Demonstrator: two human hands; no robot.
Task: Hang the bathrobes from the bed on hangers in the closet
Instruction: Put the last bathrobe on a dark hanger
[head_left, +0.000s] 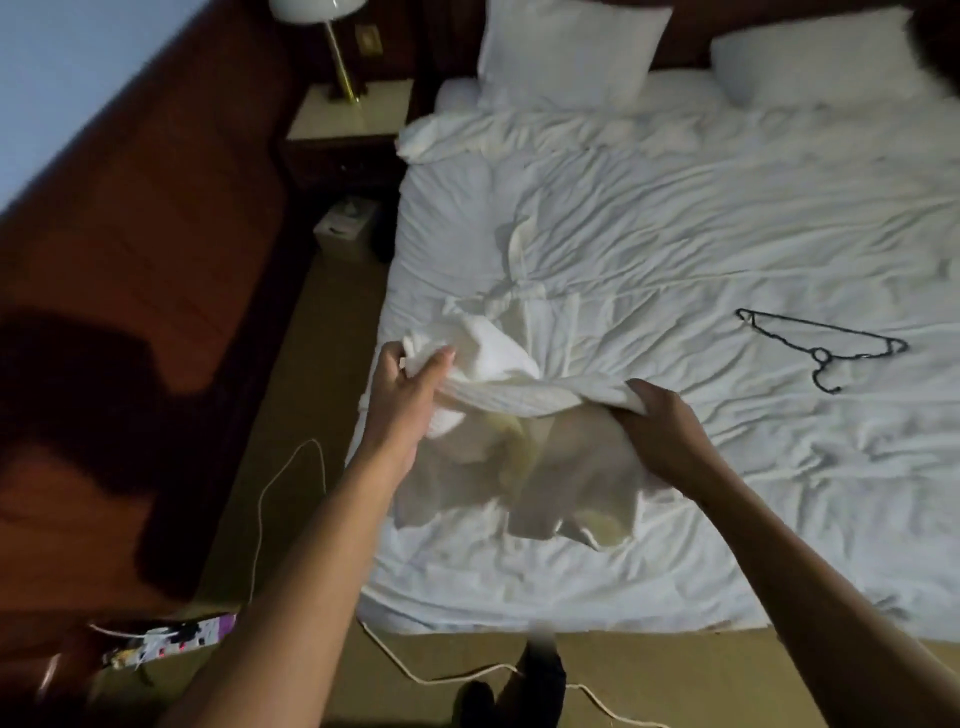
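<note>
Head camera looks steeply down over bed (675, 249).

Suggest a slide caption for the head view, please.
Left hand and right hand grip a bathrobe on the bed, hanger lying nearby.

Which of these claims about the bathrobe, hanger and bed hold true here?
1. Both the left hand and the right hand grip the white bathrobe. True.
2. The black hanger lies on the bed, right of the bathrobe and apart from it. True.
3. The hanger is already threaded into the bathrobe. False: it lies bare on the bed.
4. A lamp stands on the nightstand. True.
5. The bed has no pillows. False: two white pillows lean at its head.
</note>
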